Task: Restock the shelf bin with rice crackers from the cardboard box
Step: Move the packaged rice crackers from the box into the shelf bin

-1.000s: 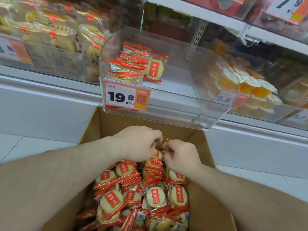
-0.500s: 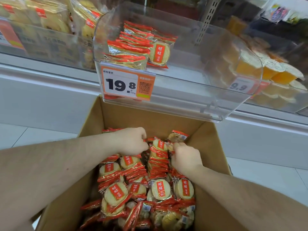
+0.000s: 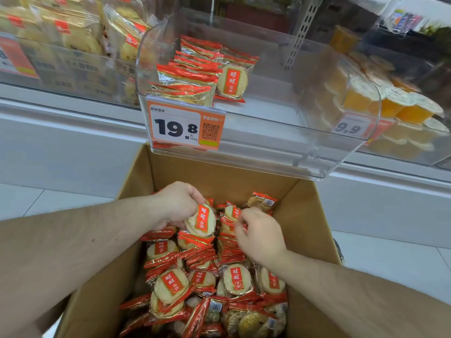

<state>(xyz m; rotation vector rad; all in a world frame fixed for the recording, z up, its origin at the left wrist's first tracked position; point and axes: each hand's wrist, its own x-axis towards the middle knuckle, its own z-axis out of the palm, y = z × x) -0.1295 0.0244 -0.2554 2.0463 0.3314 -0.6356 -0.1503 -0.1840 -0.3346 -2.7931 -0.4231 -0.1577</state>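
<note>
Looking down, head view: I see both bare forearms reaching from six o'clock into an open carton.
Left hand (image 3: 176, 203): fingers curled, pinching one rice cracker packet (image 3: 201, 220) by its top edge, the packet lifted slightly and tilted above the pile.
Right hand (image 3: 260, 234): fingers curled down onto a stack of packets standing on edge; I cannot tell exactly how many it grips.
Cardboard box (image 3: 224, 181): plain brown corrugated walls, matte, square-cornered, flaps open, standing at six o'clock under the bin.
Rice crackers in the box (image 3: 238, 279): round pale discs with a bumpy surface, sealed in glossy clear film with red crimped ends and a red label in white characters; some lie flat, some stand on edge.
Shelf bin (image 3: 324, 167): clear hard plastic with rounded corners, at twelve o'clock, mostly bare white floor inside.
Packets in the bin (image 3: 231, 80): a small cluster of the same red-and-clear packs, at the bin's left end.
Price tag (image 3: 185, 125): orange and white card on the bin front, reading "19.8", with "500g" and a QR code.
Neighbour tag (image 3: 347, 128): at two o'clock, reads "9.9", seen through the plastic.
Jelly cups (image 3: 412, 111): orange, with white foil lids, at two o'clock.
Large cracker bags (image 3: 70, 32): glossy, pale, at ten o'clock.
</note>
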